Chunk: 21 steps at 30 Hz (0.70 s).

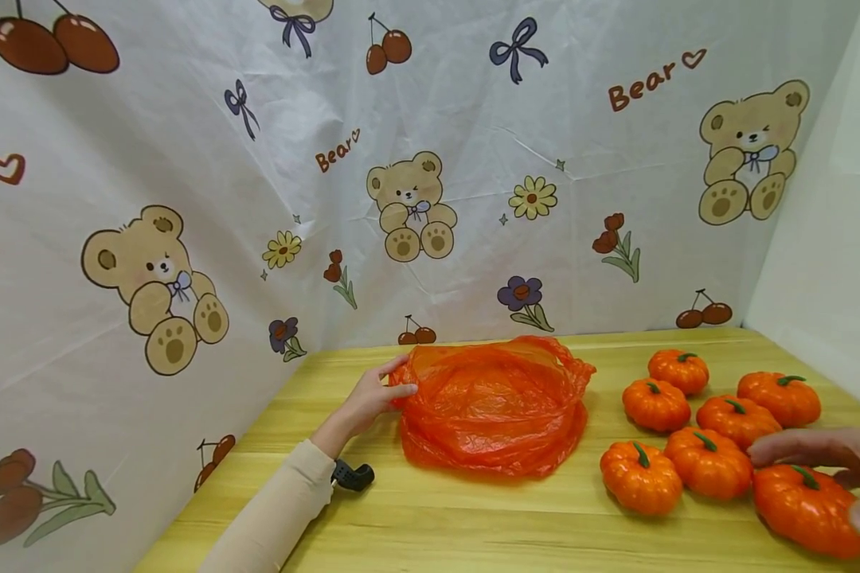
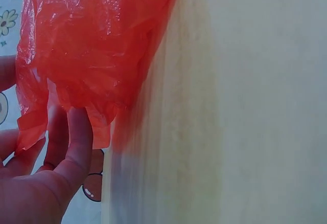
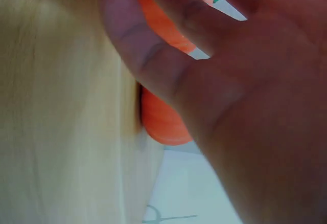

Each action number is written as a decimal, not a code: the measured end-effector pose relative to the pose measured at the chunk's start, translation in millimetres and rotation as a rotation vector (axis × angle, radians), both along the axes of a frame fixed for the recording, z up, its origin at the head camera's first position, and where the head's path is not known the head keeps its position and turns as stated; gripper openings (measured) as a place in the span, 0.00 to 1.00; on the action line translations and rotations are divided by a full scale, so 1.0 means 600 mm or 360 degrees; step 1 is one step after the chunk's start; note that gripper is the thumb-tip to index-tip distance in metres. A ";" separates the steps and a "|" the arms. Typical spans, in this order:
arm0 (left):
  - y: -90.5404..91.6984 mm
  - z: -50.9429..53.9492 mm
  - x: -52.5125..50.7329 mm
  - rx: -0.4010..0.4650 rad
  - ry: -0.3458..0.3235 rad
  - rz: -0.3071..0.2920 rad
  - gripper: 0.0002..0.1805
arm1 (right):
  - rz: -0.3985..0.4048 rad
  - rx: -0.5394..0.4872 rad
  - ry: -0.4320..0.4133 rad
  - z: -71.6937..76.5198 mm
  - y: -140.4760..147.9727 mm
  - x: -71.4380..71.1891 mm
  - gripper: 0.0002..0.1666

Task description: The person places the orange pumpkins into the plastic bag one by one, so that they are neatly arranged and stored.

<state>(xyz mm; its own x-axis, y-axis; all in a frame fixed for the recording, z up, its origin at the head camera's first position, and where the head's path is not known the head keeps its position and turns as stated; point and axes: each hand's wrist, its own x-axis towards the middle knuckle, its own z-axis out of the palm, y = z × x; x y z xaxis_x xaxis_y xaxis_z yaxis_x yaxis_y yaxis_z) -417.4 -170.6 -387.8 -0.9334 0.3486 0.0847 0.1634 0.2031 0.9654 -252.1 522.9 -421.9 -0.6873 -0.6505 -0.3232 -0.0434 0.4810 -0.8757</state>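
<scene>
An orange-red translucent plastic bag (image 1: 494, 430) sits on the table with its mouth spread wide. My left hand (image 1: 376, 398) grips the bag's left rim; in the left wrist view its fingers (image 2: 79, 142) lie against the thin, crumpled film. At the right edge of the head view, my right hand (image 1: 849, 458) spreads over the nearest small orange pumpkin (image 1: 803, 509), which has a green stem. The fingers reach along its far side and the thumb is at its right end. In the right wrist view the thumb (image 3: 148, 55) is extended, and the hand partly hides the pumpkins.
Several more glossy pumpkins (image 1: 709, 461) cluster on the right of the wooden table (image 1: 473, 525), left of and behind the right hand. A black device (image 1: 353, 476) is at the left wrist. A bear-patterned cloth (image 1: 473, 119) hangs behind, and a white wall (image 1: 824, 263) stands right.
</scene>
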 end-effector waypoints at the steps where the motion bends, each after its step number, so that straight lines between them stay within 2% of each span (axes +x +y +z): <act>1: 0.000 0.000 0.000 0.0000 -0.0001 0.0001 0.40 | 0.0010 0.0005 0.0014 -0.002 0.000 0.001 0.49; 4: 0.000 0.001 0.000 -0.0011 -0.0002 0.0001 0.41 | 0.0103 -0.0005 0.0093 -0.012 0.004 0.003 0.53; 8: -0.001 -0.001 -0.001 -0.0021 -0.0008 -0.0002 0.41 | 0.0184 -0.0038 0.0164 -0.025 0.014 -0.001 0.52; 10: -0.001 -0.002 -0.001 -0.0017 -0.0008 -0.0003 0.42 | 0.0158 -0.0059 0.0162 -0.027 0.015 -0.001 0.50; 15: -0.001 -0.004 0.001 -0.0015 -0.0005 -0.0017 0.43 | 0.0025 -0.0133 0.0010 -0.015 0.006 0.013 0.48; 18: 0.000 -0.005 0.002 -0.0023 -0.0003 -0.0027 0.44 | -0.0054 -0.0067 -0.0041 -0.003 0.005 0.021 0.47; 21: -0.001 -0.005 0.002 -0.0022 -0.0001 -0.0027 0.44 | -0.0091 -0.0002 -0.0058 0.008 0.013 0.016 0.46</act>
<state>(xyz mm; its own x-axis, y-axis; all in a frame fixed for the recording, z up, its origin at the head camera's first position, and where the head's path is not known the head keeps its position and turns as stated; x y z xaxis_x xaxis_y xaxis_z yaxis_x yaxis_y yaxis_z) -416.3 -170.9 -390.8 -0.9275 0.3655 0.0790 0.1661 0.2134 0.9627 -242.5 530.8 -417.2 -0.7113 -0.6108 -0.3478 0.0160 0.4806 -0.8768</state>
